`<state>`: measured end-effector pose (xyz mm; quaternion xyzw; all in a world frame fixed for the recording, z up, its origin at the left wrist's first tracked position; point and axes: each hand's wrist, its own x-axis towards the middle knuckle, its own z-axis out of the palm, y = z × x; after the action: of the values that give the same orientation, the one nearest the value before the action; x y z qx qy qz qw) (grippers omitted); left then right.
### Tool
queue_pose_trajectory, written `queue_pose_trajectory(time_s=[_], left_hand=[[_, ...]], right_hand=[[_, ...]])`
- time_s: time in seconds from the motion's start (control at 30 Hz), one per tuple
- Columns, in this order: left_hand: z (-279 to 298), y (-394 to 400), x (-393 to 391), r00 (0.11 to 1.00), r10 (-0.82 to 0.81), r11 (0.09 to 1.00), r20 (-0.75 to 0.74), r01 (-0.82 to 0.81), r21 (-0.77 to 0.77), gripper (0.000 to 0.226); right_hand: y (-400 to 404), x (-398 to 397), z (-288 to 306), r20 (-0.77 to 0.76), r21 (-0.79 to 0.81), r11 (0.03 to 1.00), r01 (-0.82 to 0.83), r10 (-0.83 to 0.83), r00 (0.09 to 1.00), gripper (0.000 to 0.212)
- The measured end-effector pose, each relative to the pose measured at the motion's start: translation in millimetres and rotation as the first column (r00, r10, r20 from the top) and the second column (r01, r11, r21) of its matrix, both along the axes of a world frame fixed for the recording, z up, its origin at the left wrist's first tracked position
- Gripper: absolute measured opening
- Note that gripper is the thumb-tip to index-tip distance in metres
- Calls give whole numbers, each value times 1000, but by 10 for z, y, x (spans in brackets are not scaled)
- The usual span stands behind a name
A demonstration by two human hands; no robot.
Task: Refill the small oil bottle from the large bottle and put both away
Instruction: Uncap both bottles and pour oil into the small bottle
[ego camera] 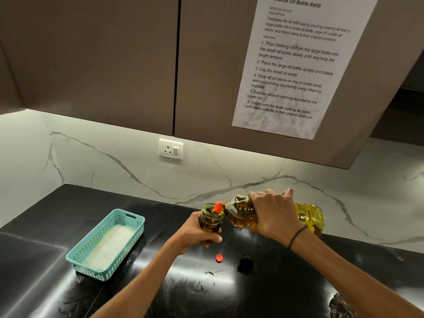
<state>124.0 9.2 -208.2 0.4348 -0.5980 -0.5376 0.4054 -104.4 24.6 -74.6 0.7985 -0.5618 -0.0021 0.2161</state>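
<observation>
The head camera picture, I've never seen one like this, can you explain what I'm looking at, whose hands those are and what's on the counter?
There is no machine here: a person wears one wide camera on the head, looking down at their own hands over a black counter. The left hand grips the small bottle, standing open. The right hand grips the large bottle, tipped on its side with its red spout at the small bottle's mouth. In front lie a red cap and a black cap. To the left sits a teal basket with something white in it. A sheet of task steps hangs on the cabinet above.
</observation>
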Motion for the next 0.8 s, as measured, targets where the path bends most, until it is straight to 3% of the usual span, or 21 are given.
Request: queue_pose_trajectory(time_s=[0.8], left_hand=[[15, -14, 7, 1000, -1, 1000, -12, 1, -6, 35]], right_hand=[[-19, 11, 0, -9, -27, 1000, -11, 11, 1000, 51]])
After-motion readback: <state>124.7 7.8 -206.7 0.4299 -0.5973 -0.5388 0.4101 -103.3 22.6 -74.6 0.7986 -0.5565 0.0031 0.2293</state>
